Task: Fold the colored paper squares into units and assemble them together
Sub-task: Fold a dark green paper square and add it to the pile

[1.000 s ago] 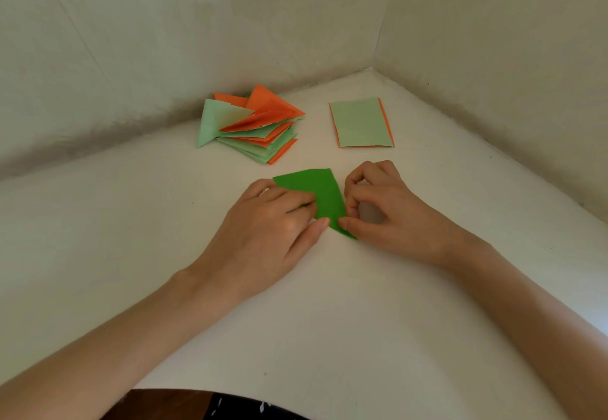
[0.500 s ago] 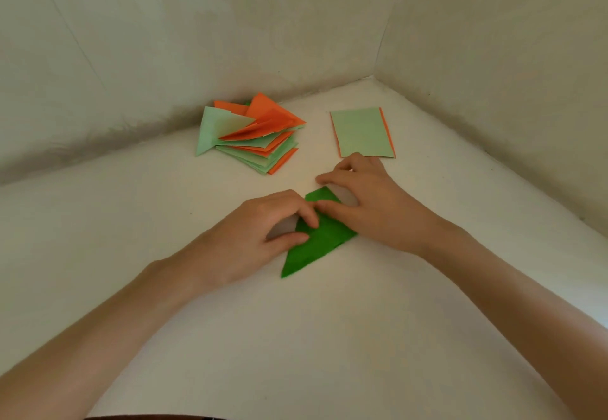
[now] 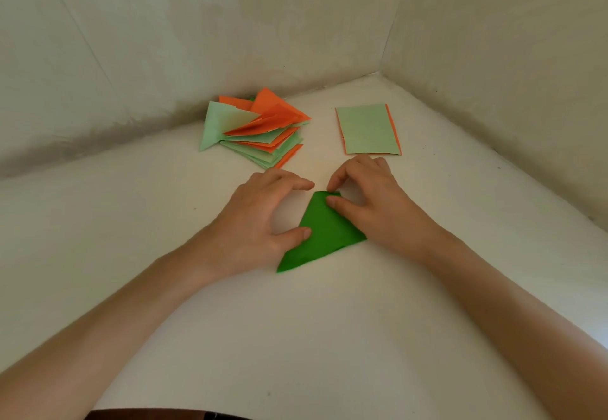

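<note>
**A:** Where do we have the green paper [image 3: 324, 238]?

**B:** Flat on the table [image 3: 296, 337], just in front of us, between our two hands. It is folded into a long tapering shape, with its narrow end toward us on the left. The pile of folded units [image 3: 260, 130] and the stack of flat sheets [image 3: 367, 130] lie further back, well apart from it.

**A:** And our fingers?

**B:** On the right hand [image 3: 378, 209], thumb and forefinger pinch the far corner of the sheet, and the other fingers curl loosely behind. On the left hand [image 3: 260, 219], only the thumb tip presses on the near-left edge. Its fingers arch over the table and hold nothing.

**A:** How do we expect it to handle?

**B:** Light and thin, we judge, with some spring in the layers. It will likely slide on the smooth table if nothing pins it, and a careless pull could crumple or tear it. A wrong crease would show for good.

**A:** So where do we take hold?

**B:** At the corners and edges, with fingertips only. One hand pins the body flat while the other lifts the flap, then we press along the fold.
</note>
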Demonstrator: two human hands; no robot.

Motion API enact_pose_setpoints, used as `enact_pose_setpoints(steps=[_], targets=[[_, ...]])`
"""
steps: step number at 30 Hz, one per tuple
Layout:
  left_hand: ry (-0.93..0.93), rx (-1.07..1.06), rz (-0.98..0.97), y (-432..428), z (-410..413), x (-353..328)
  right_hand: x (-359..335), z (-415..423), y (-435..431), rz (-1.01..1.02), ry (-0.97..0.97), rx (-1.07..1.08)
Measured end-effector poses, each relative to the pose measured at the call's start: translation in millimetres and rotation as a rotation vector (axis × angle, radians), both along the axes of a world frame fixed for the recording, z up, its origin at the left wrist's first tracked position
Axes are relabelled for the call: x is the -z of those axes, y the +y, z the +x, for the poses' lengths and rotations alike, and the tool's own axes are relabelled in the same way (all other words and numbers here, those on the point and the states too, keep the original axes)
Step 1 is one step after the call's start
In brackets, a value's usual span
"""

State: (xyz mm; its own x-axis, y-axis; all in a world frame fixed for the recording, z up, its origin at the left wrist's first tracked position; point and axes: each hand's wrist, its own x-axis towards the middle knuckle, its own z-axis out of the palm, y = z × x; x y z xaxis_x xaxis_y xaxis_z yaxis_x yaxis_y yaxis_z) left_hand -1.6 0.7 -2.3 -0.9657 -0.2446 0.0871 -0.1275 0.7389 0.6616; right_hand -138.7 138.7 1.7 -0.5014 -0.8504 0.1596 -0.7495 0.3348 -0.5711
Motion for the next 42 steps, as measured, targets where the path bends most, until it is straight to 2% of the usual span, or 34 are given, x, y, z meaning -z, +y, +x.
enact_pose_setpoints(steps=[4, 7, 13, 23, 27, 29, 31, 34, 36, 42], targets=[[0.079, -0.049, -0.020, 2.7, -0.7, 1.4, -4.9, 4.2, -0.9, -0.150, -0.181, 0.028], [0.168, -0.109, 0.182, 4.0, 0.5, -2.1, -10.7, 10.9, -1.1, -0.269, -0.272, -0.002], [0.227, -0.151, 0.537, 5.6, 1.0, -7.6, -8.9, 15.6, 1.2, -0.361, -0.238, -0.021], [0.202, -0.159, 0.674, 7.7, 2.1, -9.5, -7.6, 21.0, -0.2, -0.381, -0.211, -0.039], [0.218, -0.229, 0.752, 8.7, 1.8, -11.6, -6.2, 22.7, -2.6, -0.446, -0.360, 0.029], [0.224, -0.253, 0.752, 9.8, 2.3, -12.3, -2.7, 24.8, -3.5, -0.433, -0.375, 0.063], [0.220, -0.266, 0.749, 10.5, 3.2, -12.5, 0.9, 27.2, -3.1, -0.422, -0.252, 0.057], [0.210, -0.264, 0.766, 11.0, 4.3, -14.1, 2.6, 27.5, -3.0, -0.459, 0.179, -0.024], [0.213, -0.258, 0.789, 11.3, 3.9, -15.4, 4.4, 25.4, -4.5, -0.494, 0.378, -0.085], [0.232, -0.253, 0.840, 10.5, 3.9, -13.8, 7.4, 16.1, -3.8, -0.530, 0.560, -0.140]])
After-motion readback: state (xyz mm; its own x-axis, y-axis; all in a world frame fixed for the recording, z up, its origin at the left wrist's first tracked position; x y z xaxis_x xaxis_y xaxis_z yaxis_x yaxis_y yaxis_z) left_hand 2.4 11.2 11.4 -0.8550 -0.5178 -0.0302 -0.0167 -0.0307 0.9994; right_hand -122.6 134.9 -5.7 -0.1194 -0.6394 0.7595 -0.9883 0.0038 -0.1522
